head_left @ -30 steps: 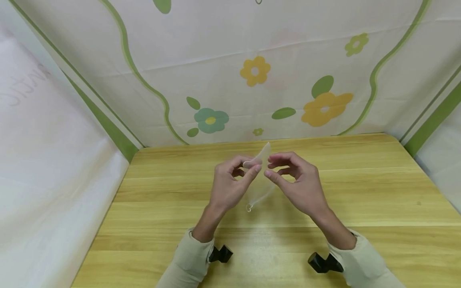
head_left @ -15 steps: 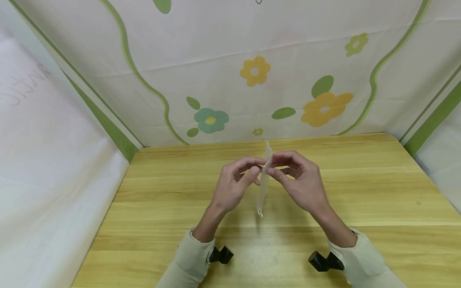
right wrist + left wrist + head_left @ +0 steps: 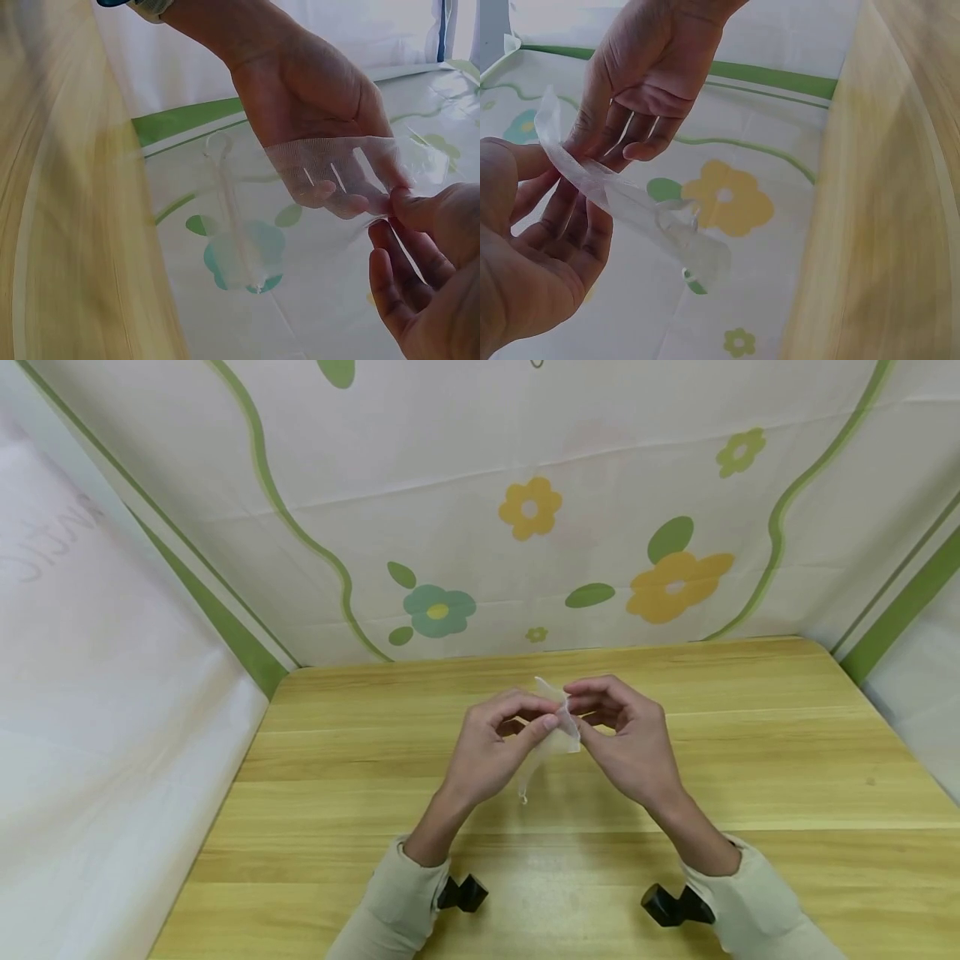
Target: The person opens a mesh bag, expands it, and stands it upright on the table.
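A small, sheer white mesh drawstring bag (image 3: 573, 740) hangs limp over the table between both hands. The left hand (image 3: 491, 743) pinches its upper part between thumb and fingers. From the other side, the right hand (image 3: 632, 745) pinches the same upper edge, its thumb tip partly behind the mesh. In the left wrist view the bag (image 3: 630, 204) trails away from the fingertips as a folded strip. A pale string loop (image 3: 217, 142) shows beyond the bag's mesh (image 3: 289, 157) in the right wrist view.
Beneath the hands lies a wooden table (image 3: 337, 777). A white cloth with printed flowers (image 3: 450, 543) rises behind its back edge, and white cloth (image 3: 112, 693) hangs on the left. Black devices (image 3: 678, 906) sit at both sleeve cuffs.
The bag turns edge-on half a second ago, then its top swings left and its edge opens toward the right hand. The left hand shifts slightly right; the right fingers now meet the edge.
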`<act>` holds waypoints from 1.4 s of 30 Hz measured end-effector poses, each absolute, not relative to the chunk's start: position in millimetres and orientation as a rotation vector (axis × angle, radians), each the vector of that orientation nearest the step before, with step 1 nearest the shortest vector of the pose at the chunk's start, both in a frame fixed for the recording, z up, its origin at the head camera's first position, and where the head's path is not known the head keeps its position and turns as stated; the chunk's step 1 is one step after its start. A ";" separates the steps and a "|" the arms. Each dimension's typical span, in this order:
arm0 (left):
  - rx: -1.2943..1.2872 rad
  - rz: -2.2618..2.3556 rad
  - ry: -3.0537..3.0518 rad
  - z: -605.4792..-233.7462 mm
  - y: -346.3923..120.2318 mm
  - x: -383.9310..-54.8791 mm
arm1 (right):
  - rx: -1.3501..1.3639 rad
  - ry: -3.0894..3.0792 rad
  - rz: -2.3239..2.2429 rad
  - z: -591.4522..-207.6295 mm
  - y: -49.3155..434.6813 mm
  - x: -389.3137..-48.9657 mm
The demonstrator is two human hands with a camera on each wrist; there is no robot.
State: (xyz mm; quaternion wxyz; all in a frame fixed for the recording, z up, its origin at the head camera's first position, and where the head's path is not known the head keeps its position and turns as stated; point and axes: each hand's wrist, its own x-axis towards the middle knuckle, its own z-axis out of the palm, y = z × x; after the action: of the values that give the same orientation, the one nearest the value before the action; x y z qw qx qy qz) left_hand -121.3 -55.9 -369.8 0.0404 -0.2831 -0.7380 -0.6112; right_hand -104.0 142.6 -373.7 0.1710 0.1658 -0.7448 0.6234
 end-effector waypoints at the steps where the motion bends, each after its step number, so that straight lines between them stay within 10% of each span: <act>1: -0.869 -1.851 -2.261 -370.0 -55.9 -121.7 | 0.472 -2.117 1.755 -373.7 142.4 -104.0; 42: -0.895 -1.571 -2.266 -370.4 -58.8 -126.9 | 0.552 -2.104 1.550 -370.9 143.9 -106.6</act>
State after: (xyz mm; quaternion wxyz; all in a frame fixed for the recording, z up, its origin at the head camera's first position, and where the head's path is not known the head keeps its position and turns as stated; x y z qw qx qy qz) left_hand -126.9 -58.8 -370.4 0.1211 -0.3065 -0.7759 -0.5379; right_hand -106.6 143.9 -370.9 0.2332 0.2009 -0.7660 0.5644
